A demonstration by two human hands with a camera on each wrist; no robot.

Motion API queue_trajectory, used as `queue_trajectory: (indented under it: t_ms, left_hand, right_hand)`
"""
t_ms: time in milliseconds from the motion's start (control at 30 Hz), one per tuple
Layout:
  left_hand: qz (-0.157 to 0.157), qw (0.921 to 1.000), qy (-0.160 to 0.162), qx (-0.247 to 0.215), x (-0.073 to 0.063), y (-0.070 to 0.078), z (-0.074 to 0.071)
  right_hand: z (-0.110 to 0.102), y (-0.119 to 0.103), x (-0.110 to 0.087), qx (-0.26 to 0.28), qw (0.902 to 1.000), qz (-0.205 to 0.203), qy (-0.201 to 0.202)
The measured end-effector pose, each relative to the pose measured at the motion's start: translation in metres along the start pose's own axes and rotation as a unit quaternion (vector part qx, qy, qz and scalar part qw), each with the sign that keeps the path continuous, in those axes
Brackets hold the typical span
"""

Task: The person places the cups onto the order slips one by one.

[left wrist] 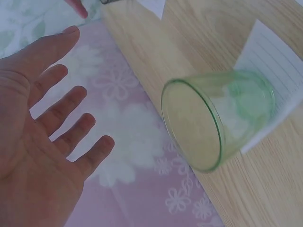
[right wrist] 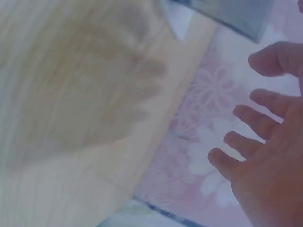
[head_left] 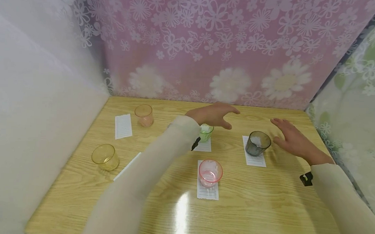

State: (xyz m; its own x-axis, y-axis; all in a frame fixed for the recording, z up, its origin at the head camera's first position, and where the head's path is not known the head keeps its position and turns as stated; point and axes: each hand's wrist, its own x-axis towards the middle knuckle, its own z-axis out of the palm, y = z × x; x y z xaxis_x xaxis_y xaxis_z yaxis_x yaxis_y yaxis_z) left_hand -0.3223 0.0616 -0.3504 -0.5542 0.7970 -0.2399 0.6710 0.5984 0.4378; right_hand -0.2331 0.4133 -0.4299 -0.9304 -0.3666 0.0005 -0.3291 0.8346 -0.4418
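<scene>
My left hand (head_left: 213,114) hovers above the table beside the green glass (head_left: 206,133), fingers spread and holding nothing. In the left wrist view the green glass (left wrist: 218,118) stands on a lined paper slip (left wrist: 274,71), apart from the hand (left wrist: 47,113). To the right, my right hand (head_left: 291,139) is raised just beside the grey glass (head_left: 258,143), its fingers extended and not touching it. That glass has something white inside and stands on a lined slip (head_left: 257,162). Only part of the grey glass (right wrist: 236,14) shows in the right wrist view, near the thumb.
A pink glass (head_left: 209,173) stands on a slip (head_left: 207,194) at the front middle. On the left are an orange glass (head_left: 144,115), a yellow glass (head_left: 105,157) and a lined slip (head_left: 123,126). Another slip (head_left: 127,166) is partly behind my left sleeve. Flowered curtains (head_left: 190,44) border the table.
</scene>
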Motion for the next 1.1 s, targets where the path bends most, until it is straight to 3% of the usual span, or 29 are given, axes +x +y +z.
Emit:
queue_trajectory:
  t_ms: [167, 433, 700, 1100]
  left_hand:
    - [-0.019, 0.9993, 0.016, -0.027, -0.02, -0.018, -0.006]
    - [-0.031, 0.9979, 0.042, -0.039, -0.047, -0.049, -0.009]
    - [-0.054, 0.995, 0.065, -0.054, -0.072, -0.084, -0.003]
    - [-0.086, 0.9883, 0.096, -0.082, -0.124, -0.129, -0.01]
  right_hand:
    - [-0.008, -0.018, 0.019, -0.04, 0.9985, -0.01, 0.037]
    - [-0.017, -0.059, 0.05, -0.044, 0.9986, 0.007, 0.028]
    - [-0.013, -0.099, 0.08, -0.055, 0.9977, -0.028, 0.027]
    - [0.008, -0.155, 0.118, -0.07, 0.9932, -0.08, 0.046]
